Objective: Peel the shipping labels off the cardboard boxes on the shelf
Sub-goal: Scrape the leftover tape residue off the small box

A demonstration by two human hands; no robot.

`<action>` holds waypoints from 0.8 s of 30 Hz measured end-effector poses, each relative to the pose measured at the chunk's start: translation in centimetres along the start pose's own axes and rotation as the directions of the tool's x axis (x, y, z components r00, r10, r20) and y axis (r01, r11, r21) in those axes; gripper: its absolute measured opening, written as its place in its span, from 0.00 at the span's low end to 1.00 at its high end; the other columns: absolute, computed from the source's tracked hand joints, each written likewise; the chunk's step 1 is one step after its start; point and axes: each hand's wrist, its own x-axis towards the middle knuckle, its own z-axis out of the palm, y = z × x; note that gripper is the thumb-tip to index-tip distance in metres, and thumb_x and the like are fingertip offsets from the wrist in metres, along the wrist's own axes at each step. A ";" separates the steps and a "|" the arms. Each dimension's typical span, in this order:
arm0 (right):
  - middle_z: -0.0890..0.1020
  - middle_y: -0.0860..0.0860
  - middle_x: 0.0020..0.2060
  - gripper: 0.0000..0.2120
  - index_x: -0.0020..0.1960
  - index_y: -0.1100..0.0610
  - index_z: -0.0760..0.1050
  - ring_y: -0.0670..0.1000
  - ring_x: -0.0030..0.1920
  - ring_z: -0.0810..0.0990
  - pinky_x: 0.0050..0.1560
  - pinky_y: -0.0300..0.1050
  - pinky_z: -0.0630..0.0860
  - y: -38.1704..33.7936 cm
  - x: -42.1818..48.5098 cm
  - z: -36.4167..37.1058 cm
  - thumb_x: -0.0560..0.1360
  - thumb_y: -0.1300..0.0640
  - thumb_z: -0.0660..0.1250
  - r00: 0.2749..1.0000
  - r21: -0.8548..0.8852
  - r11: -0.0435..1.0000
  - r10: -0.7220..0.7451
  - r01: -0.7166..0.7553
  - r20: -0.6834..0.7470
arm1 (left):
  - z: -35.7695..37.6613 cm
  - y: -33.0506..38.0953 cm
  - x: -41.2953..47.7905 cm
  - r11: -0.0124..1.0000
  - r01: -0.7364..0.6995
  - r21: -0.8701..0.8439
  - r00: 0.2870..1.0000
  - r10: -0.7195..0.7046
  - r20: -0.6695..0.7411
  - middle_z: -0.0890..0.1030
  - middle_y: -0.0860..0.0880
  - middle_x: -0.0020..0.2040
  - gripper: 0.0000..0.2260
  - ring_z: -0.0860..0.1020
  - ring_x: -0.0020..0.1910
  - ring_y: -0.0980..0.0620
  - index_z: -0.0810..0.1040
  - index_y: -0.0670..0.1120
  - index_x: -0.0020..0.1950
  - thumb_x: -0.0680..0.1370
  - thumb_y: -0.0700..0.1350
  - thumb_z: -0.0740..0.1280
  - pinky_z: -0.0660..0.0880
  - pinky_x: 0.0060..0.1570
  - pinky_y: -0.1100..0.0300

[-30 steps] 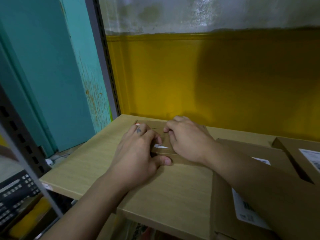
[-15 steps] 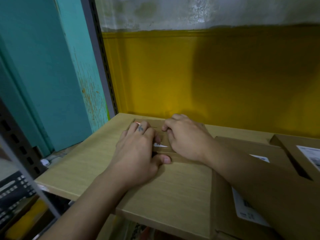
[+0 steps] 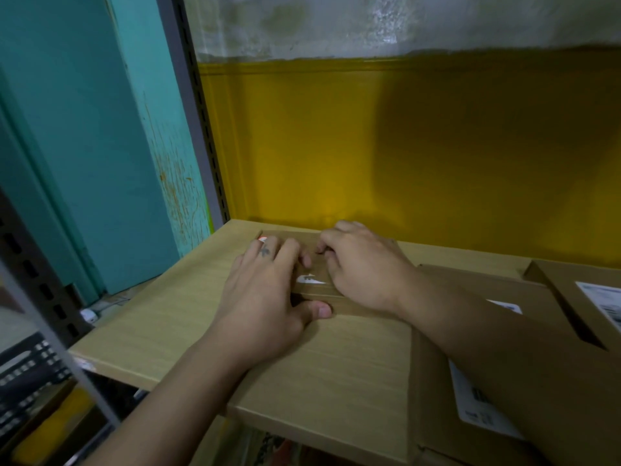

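While the left hand (image 3: 265, 294) presses flat, fingers spread, on the cardboard box (image 3: 317, 292) near the back left corner of the shelf (image 3: 151, 331), the right hand (image 3: 363, 264) curls over its thin, probably tear-prone label (image 3: 311, 280), best lifted by a corner; any pinch is hidden.

Shelf board (image 3: 161, 331) — matt wood-grain laminate. Boxes (image 3: 433, 381) — plain matt brown cardboard; labels (image 3: 484, 408) white paper. Upright (image 3: 188, 105): grey painted metal. Wall (image 3: 369, 25) rough, stained plaster.
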 end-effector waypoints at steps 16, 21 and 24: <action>0.74 0.49 0.57 0.13 0.61 0.49 0.73 0.51 0.61 0.70 0.45 0.42 0.59 0.0 0.0 0.0 0.80 0.55 0.56 1.000 -0.007 1.000 0.004 -0.004 -0.008 | 0.4 -0.4 0.1 1.000 -0.005 0.006 1.000 0.005 -0.022 0.68 0.58 0.50 0.22 0.61 0.51 0.57 0.74 0.58 0.52 0.64 0.66 0.73 0.59 0.45 0.58; 0.74 0.49 0.56 0.12 0.60 0.49 0.73 0.51 0.61 0.69 0.44 0.42 0.58 -0.1 0.0 -0.1 0.80 0.55 0.56 1.000 -0.003 1.000 0.007 -0.007 -0.007 | 0.2 -0.3 0.2 1.000 -0.007 0.021 1.000 0.007 -0.003 0.68 0.58 0.51 0.21 0.59 0.49 0.58 0.73 0.58 0.51 0.64 0.66 0.73 0.58 0.45 0.58; 0.73 0.49 0.56 0.12 0.60 0.49 0.73 0.51 0.61 0.69 0.44 0.42 0.58 -0.1 0.0 -0.1 0.80 0.55 0.56 1.000 -0.007 1.000 0.008 -0.008 -0.001 | 0.2 -0.3 0.2 1.000 -0.004 0.020 1.000 0.004 0.004 0.68 0.57 0.51 0.21 0.61 0.51 0.57 0.73 0.58 0.51 0.64 0.66 0.72 0.60 0.46 0.57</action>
